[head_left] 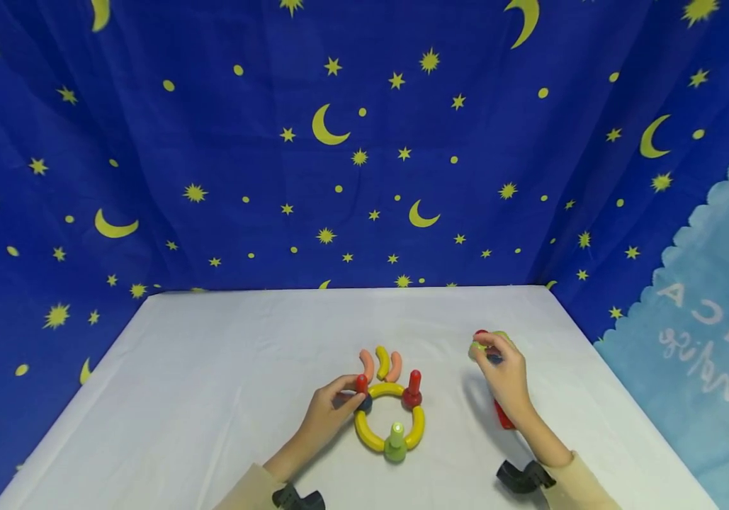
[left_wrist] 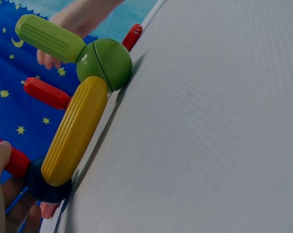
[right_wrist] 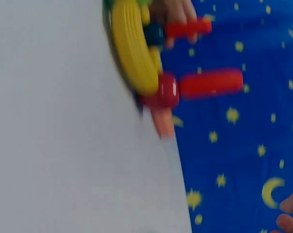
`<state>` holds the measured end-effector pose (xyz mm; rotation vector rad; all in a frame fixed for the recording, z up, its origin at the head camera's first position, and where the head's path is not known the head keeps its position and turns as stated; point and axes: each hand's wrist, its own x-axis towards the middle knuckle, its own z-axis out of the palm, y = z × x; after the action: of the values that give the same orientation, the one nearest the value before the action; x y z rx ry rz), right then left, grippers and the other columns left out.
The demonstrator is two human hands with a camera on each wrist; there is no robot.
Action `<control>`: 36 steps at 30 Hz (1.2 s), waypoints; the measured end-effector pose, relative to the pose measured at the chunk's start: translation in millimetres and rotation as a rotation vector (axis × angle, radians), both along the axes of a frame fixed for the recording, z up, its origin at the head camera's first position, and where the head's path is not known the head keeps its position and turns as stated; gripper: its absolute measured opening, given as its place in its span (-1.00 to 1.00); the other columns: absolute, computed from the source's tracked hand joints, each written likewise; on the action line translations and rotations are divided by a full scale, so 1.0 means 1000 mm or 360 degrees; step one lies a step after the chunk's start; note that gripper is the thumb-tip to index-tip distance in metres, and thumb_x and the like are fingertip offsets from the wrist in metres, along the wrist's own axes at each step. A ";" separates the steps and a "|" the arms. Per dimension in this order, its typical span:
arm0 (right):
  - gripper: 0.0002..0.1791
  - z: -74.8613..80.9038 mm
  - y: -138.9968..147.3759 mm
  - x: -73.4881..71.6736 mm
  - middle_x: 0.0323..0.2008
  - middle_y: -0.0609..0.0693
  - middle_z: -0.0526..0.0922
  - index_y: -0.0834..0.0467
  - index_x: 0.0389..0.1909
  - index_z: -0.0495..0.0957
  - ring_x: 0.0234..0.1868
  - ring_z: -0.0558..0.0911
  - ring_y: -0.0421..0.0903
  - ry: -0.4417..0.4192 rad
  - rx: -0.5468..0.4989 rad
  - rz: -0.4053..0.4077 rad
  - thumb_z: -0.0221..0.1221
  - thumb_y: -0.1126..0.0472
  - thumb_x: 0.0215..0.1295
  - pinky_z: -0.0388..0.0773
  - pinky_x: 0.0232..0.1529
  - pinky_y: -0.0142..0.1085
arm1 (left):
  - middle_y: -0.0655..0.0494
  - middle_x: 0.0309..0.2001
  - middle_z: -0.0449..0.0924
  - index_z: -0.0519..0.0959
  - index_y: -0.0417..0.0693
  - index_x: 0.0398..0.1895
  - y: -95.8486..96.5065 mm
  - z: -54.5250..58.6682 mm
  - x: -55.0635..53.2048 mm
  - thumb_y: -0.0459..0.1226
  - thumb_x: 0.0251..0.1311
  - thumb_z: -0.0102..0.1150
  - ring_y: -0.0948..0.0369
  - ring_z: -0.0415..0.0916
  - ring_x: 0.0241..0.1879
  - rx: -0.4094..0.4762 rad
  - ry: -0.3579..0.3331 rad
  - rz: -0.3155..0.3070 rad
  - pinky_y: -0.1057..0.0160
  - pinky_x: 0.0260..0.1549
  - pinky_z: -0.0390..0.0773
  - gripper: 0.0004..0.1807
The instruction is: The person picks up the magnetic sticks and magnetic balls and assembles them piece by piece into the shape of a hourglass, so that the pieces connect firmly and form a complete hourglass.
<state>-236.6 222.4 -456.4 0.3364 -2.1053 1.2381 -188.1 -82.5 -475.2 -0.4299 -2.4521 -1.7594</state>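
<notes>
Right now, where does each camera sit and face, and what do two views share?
Head: on the head, facing forward and down at the ring; left hand, right hand show.
Left wrist: on that wrist, facing across the ring; left hand near, right beyond.
Right wrist: on that wrist, facing the ring; right hand at the edge, left beyond.
Shared by both wrist views: ring, hands.

blue moon-and-star backdrop (head_left: 377, 177) | white table (head_left: 243, 368) | light-blue lettered cloth (head_left: 696, 283), right side

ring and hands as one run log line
left hand: pinches red rod on navy ball | right hand: near green piece, hold unclear | yellow ring: three upright rods
</notes>
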 end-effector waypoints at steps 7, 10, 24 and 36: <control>-0.68 -0.025 0.037 -0.023 -0.14 0.25 0.65 0.37 -0.11 0.59 -0.08 0.59 0.12 -0.0337 0.0208 -0.0261 0.25 0.50 0.03 0.53 -0.10 -0.31 | -0.04 -0.14 0.70 0.61 -0.15 -0.05 -0.002 -0.002 0.001 -0.34 0.16 0.24 0.32 0.56 -0.22 0.0001 -0.0022 0.0011 0.36 -0.17 0.57 -0.73; -0.65 -0.034 0.046 -0.028 -0.08 0.31 0.64 0.40 -0.08 0.57 -0.04 0.59 0.17 -0.0454 0.0199 -0.0287 0.24 0.49 0.04 0.54 -0.11 -0.34 | -0.03 -0.13 0.70 0.61 -0.14 -0.05 -0.002 -0.002 0.001 -0.34 0.16 0.23 0.30 0.56 -0.22 0.0000 -0.0036 0.0008 0.36 -0.17 0.57 -0.73; -0.60 -0.033 0.051 -0.026 0.01 0.41 0.51 0.42 -0.02 0.51 -0.03 0.57 0.26 -0.0839 0.0143 -0.0330 0.24 0.40 0.08 0.56 0.01 0.03 | -0.05 -0.15 0.69 0.61 -0.16 -0.05 -0.001 0.000 0.001 -0.33 0.17 0.23 0.29 0.56 -0.25 0.0005 -0.0041 0.0003 0.37 -0.20 0.57 -0.74; -0.64 0.004 0.007 -0.005 -0.10 0.28 0.59 0.39 -0.10 0.55 -0.23 0.52 -0.52 -0.0495 -0.0095 -0.0012 0.33 0.45 0.02 0.53 -0.25 -0.62 | -0.06 -0.16 0.69 0.61 -0.15 -0.07 0.001 -0.003 -0.001 -0.33 0.17 0.23 0.21 0.58 -0.29 0.0034 -0.0053 0.0008 0.39 -0.23 0.56 -0.75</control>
<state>-241.3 229.7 -452.8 0.1140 -2.3188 1.4204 -188.8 -81.3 -478.6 -0.3954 -2.4520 -1.8039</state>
